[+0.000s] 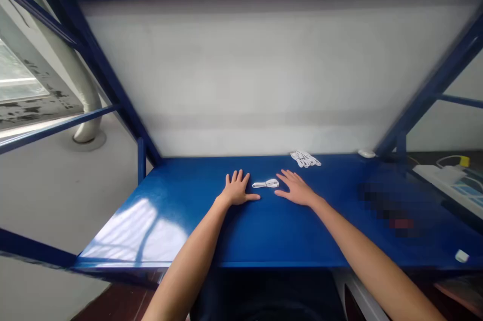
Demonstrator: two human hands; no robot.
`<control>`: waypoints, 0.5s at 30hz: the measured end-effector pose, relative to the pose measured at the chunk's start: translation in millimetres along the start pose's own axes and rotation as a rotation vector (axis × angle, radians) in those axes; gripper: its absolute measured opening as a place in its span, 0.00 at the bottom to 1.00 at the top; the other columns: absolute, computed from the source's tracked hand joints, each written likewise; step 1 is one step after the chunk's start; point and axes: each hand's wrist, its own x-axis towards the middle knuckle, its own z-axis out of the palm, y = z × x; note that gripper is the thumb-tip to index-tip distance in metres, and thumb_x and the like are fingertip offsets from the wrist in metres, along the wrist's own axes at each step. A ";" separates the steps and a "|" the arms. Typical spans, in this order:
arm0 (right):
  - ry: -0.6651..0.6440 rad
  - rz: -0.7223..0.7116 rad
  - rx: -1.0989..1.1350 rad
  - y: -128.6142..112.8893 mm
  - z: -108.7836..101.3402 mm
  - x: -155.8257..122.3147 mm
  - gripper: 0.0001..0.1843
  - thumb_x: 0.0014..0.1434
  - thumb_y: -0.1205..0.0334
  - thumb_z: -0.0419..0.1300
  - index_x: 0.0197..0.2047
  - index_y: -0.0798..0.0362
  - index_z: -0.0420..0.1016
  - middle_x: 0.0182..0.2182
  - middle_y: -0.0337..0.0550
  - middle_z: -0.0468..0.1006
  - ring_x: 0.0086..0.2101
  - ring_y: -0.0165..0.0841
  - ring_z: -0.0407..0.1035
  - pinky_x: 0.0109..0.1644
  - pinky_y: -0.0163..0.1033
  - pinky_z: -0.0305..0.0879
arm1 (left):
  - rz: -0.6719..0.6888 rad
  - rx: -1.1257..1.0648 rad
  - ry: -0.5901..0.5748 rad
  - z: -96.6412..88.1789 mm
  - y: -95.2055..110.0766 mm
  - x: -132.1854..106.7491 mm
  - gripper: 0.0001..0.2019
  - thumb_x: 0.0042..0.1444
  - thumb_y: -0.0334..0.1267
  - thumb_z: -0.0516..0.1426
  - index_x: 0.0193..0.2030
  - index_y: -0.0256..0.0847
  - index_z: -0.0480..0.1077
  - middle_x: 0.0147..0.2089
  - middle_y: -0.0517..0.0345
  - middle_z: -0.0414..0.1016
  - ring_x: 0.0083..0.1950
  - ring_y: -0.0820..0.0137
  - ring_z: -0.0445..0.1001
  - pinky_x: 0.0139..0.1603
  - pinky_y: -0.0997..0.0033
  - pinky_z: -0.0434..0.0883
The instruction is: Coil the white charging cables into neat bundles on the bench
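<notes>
Cable bundle point(267, 183) between left hand point(236, 191) and right hand point(297, 190), both splayed wide on blue tabletop point(273, 235)

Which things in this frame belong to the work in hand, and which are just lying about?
Work in hand:
- Bundled white cable, between the open left hand and open right hand
- Perhaps the white cable pile behind; it looks similar

Apparently lying about:
- Rounded white object, back right
- Small white block, front right
- White box, far right
</notes>
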 end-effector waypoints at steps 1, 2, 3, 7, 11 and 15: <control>0.001 0.000 0.000 -0.1 0.0 0.0 0.48 0.54 0.27 0.42 0.70 0.46 0.46 0.70 0.42 0.40 0.67 0.44 0.33 0.68 0.48 0.33 | 0.000 -0.002 0.001 -0.1 0.0 -0.1 0.56 0.44 0.75 0.45 0.71 0.38 0.41 0.72 0.39 0.32 0.72 0.46 0.30 0.66 0.40 0.34; 0.002 0.002 0.000 -0.1 0.1 0.1 0.48 0.54 0.27 0.42 0.70 0.46 0.46 0.70 0.42 0.40 0.67 0.45 0.33 0.68 0.49 0.33 | 0.000 -0.004 0.002 -0.3 0.2 -0.2 0.56 0.43 0.75 0.46 0.71 0.38 0.41 0.72 0.39 0.33 0.72 0.46 0.30 0.66 0.40 0.34; 0.004 0.003 0.000 0.1 0.2 0.2 0.48 0.54 0.27 0.42 0.70 0.46 0.47 0.70 0.42 0.40 0.67 0.45 0.33 0.68 0.49 0.33 | 0.000 -0.006 0.001 -0.6 0.4 -0.4 0.56 0.43 0.75 0.46 0.71 0.38 0.41 0.72 0.38 0.33 0.72 0.46 0.30 0.66 0.40 0.34; 0.015 -0.010 0.011 1.8 1.1 0.9 0.47 0.55 0.27 0.43 0.70 0.46 0.47 0.69 0.43 0.40 0.67 0.44 0.33 0.68 0.50 0.34 | -0.003 -0.010 -0.002 -1.7 1.4 -0.8 0.56 0.44 0.75 0.46 0.71 0.37 0.41 0.72 0.38 0.33 0.72 0.46 0.30 0.65 0.39 0.34; 0.061 -0.020 0.040 2.9 3.1 -0.4 0.45 0.56 0.30 0.47 0.69 0.48 0.50 0.69 0.46 0.45 0.67 0.46 0.37 0.67 0.53 0.38 | 0.002 -0.013 0.002 -0.8 1.2 0.1 0.56 0.43 0.75 0.46 0.71 0.37 0.41 0.72 0.38 0.32 0.72 0.46 0.30 0.65 0.39 0.34; 0.226 -0.179 0.138 -3.5 6.5 -3.4 0.31 0.62 0.44 0.49 0.66 0.45 0.57 0.64 0.46 0.57 0.62 0.43 0.53 0.63 0.50 0.53 | -0.001 -0.012 0.007 0.4 0.5 1.1 0.56 0.43 0.75 0.46 0.71 0.37 0.41 0.72 0.38 0.33 0.72 0.45 0.30 0.65 0.39 0.34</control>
